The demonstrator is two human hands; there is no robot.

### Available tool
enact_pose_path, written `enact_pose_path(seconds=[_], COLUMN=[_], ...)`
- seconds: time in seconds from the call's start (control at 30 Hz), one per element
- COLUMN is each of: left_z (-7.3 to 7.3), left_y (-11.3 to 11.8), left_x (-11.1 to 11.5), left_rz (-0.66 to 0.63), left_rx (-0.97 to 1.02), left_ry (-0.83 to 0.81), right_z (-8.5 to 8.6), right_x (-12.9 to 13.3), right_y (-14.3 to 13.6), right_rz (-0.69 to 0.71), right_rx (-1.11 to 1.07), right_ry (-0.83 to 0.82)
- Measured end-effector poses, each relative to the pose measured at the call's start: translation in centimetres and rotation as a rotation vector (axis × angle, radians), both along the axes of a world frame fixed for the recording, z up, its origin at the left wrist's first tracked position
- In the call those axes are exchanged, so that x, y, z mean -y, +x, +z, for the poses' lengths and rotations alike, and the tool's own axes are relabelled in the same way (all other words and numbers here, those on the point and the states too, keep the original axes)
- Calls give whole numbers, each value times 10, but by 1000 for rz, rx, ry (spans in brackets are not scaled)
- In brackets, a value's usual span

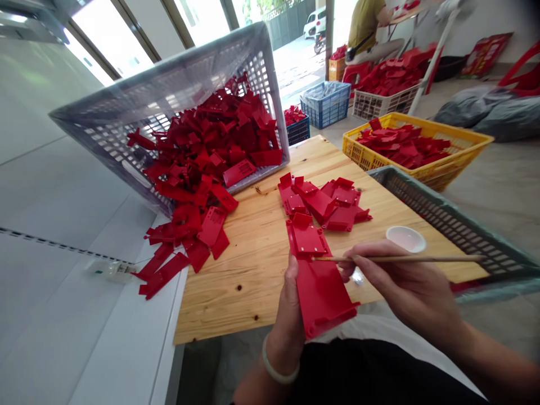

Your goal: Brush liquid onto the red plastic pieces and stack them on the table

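My left hand [289,315] grips a long red plastic part [323,289] by its left edge, tilted just beyond the table's front edge. A smaller red plate with pale dots sits at the part's far end. My right hand [407,289] pinches a thin wooden-handled brush [426,259], its tip touching the red part near the smaller plate. Right beside that hand stands a small white dish [405,239]. Several similar red parts [343,205] lie in a pile just past the one I hold.
A grey crate [278,107] lies tipped on the wooden table [236,287], spilling red pieces [202,225] to the left. At right are a green-grey crate [447,219] and a yellow crate [468,135] of red parts. Another person [365,28] sits at the back.
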State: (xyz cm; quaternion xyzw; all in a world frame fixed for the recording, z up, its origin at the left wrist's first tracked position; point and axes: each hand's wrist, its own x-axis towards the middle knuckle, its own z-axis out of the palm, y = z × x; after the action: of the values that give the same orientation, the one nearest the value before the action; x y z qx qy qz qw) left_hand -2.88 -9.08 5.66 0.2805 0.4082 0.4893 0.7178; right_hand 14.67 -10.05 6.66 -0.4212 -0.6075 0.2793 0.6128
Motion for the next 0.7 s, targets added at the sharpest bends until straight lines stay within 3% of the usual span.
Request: enact_pose_path(seconds=[0.2,0.33,0.43,0.53,0.63,0.7], left_z=[-2,-6,-9,-15,-20,-23], left_y=[-2,-1,-7,-13,-6,5], left_x=[2,4,-10,-54,-119,-161], left_rz=[-108,-19,12,-28,-5,-30], left_rx=[26,-14,-14,-134,-405,-514], left_ry=[-56,-35,8,139,383,430], right_z=[4,0,-3,-8,-18,-28], right_x=[-4,-3,0,0,-4,-7], right_y=[2,3,8,17,30,40], right_rz=[-61,-8,4,-114,-207,-212], right_rx=[-12,-3,-36,-78,-93,-63], right_ry=[-7,3,-3,-33,-12,-3])
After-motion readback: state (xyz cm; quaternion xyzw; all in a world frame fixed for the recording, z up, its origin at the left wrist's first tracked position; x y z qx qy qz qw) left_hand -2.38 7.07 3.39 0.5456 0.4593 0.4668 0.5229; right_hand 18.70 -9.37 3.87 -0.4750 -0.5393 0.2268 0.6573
